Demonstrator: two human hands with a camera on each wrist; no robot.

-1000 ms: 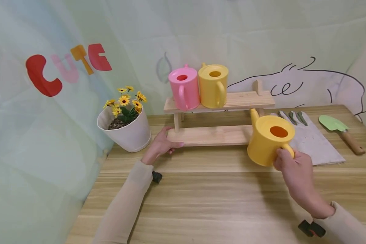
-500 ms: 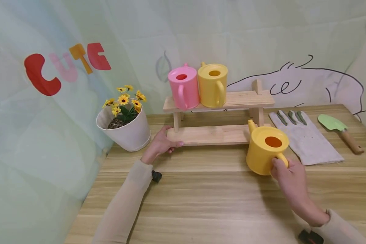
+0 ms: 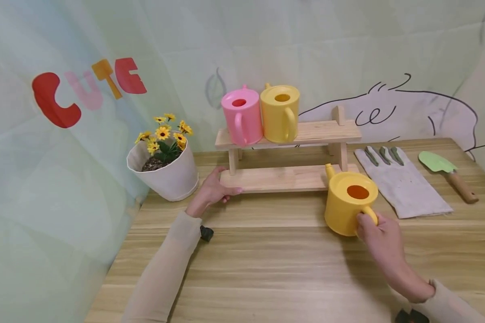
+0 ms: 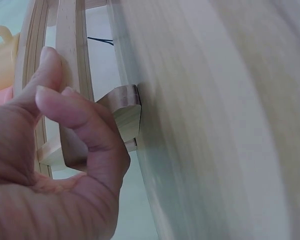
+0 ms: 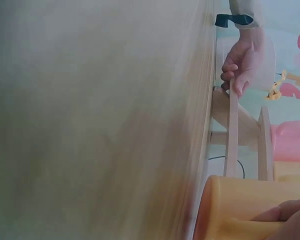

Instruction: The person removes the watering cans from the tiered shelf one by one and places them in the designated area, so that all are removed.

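Note:
A two-tier wooden shelf (image 3: 283,178) stands at the back of the table. My left hand (image 3: 213,189) grips the left end of its lower board; the left wrist view shows the thumb and curled fingers of that hand (image 4: 85,135) around the board (image 4: 72,50). By its handle my right hand (image 3: 381,242) holds a yellow watering can (image 3: 341,208), upright in front of the shelf's right end, spout towards the back. In the right wrist view the can (image 5: 240,200) appears close, partly covering the shelf. On the upper board a pink can (image 3: 244,119) and another yellow can (image 3: 276,116) stand side by side.
A white pot (image 3: 169,179) with yellow flowers stands left of the shelf. To the right lie a grey-white glove (image 3: 408,184) with green fingertips and a green trowel (image 3: 436,162) with a wooden handle. A printed cloth (image 3: 178,54) hangs behind.
My right hand has brought the yellow can down, slightly left and nearer to me, uncovering more of the glove and the shelf's right leg. My left hand has kept its grip on the lower board.

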